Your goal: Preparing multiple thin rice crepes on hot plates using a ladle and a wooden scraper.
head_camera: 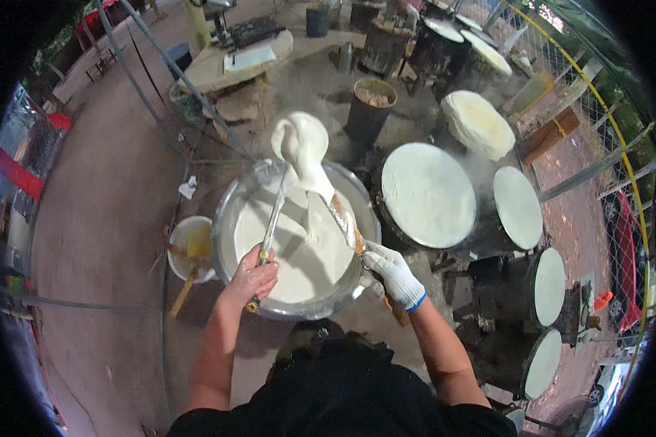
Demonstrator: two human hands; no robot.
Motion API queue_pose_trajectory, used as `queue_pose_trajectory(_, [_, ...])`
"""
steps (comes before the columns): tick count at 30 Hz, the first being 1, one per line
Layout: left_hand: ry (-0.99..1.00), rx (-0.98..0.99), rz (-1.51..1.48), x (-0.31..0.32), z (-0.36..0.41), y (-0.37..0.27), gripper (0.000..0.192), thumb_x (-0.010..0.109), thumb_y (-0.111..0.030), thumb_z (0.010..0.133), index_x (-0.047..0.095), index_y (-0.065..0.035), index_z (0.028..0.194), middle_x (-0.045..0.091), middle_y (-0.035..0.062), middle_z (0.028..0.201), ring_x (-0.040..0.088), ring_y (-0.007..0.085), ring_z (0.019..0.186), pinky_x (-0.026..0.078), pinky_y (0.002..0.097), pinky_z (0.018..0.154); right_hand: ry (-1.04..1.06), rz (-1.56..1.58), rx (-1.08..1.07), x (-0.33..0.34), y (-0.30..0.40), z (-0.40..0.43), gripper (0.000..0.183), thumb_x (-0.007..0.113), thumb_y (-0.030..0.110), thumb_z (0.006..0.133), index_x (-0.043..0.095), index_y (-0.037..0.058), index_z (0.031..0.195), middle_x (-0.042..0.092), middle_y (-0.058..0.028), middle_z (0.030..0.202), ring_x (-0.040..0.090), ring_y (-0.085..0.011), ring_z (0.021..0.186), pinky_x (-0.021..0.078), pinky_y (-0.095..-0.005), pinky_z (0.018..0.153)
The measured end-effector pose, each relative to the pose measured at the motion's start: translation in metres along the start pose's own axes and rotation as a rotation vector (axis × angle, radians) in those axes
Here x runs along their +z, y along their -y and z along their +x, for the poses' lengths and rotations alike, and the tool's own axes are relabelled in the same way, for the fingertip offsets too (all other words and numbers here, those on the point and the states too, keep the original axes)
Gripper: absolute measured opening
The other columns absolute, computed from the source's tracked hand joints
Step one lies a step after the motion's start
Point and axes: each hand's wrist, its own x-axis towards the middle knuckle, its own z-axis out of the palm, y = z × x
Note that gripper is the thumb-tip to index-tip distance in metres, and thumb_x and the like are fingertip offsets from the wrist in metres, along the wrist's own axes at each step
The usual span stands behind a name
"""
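Observation:
My bare left hand (253,276) is closed around the handle of a long metal ladle (274,221). The ladle's head is hidden by or merges with a thick white mass of batter (303,142), raised over the far rim. In a white knit glove with a blue cuff, my right hand (389,267) grips a wooden stick (351,232) whose upper part is coated in the same batter. Below both tools a large metal basin (367,218) holds smooth white batter (300,273), and a strand hangs down towards its surface.
Round griddles with pale sheets, such as a near griddle (429,194), stand along the right, some steaming. A white bucket (190,246) with a brush stands left of the basin. Beyond are a dark bin (369,106), a table (213,74) and a slanting metal pole (197,93).

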Motion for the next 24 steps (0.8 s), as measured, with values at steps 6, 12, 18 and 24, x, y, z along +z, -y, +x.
queue_pose_trajectory(6, [-0.249,-0.373,0.213,-0.058,0.024,0.127,0.013,0.052,-0.010,0.086,0.041,-0.0065,0.091,0.038,-0.0022,0.057,0.037,0.0085,0.040,0.034,0.0267,0.035,-0.078,-0.665,0.210,-0.034,-0.081,0.037,0.038,0.052,0.025,0.093,0.058,0.0105,0.127,0.064,-0.0052,0.070,0.059,-0.0110,0.054,0.0482,-0.0280,0.049])
queue_pose_trajectory(12, [-0.382,-0.442,0.610,-0.097,0.051,0.230,0.022,0.050,-0.009,0.081,0.046,0.0049,0.097,0.056,0.0156,0.068,0.058,0.0258,0.051,0.048,0.0399,0.045,0.099,-0.883,0.343,-0.041,-0.146,0.077,0.034,0.052,0.025,0.089,0.063,0.0076,0.116,0.065,-0.0114,0.074,0.062,-0.0190,0.057,0.0515,-0.0328,0.056])
queue_pose_trajectory(18, [-0.387,-0.270,1.044,-0.108,0.064,0.274,0.029,0.052,-0.008,0.078,0.048,0.0097,0.100,0.061,0.0339,0.092,0.064,0.0430,0.089,0.050,0.0474,0.076,0.032,-0.531,0.448,-0.030,-0.164,0.085,0.033,0.052,0.024,0.089,0.064,0.0054,0.114,0.064,-0.0061,0.069,0.057,-0.0137,0.049,0.0455,-0.0297,0.044])
queue_pose_trajectory(24, [-0.091,-0.580,-0.367,-0.078,0.068,0.229,0.008,0.053,-0.010,0.086,0.047,-0.0065,0.082,0.047,0.0023,0.061,0.043,0.0122,0.042,0.035,0.0276,0.037,0.013,-0.439,0.409,-0.029,-0.212,0.081,0.038,0.053,0.023,0.092,0.058,0.0039,0.124,0.064,-0.0037,0.077,0.055,-0.0078,0.052,0.0429,-0.0225,0.043])
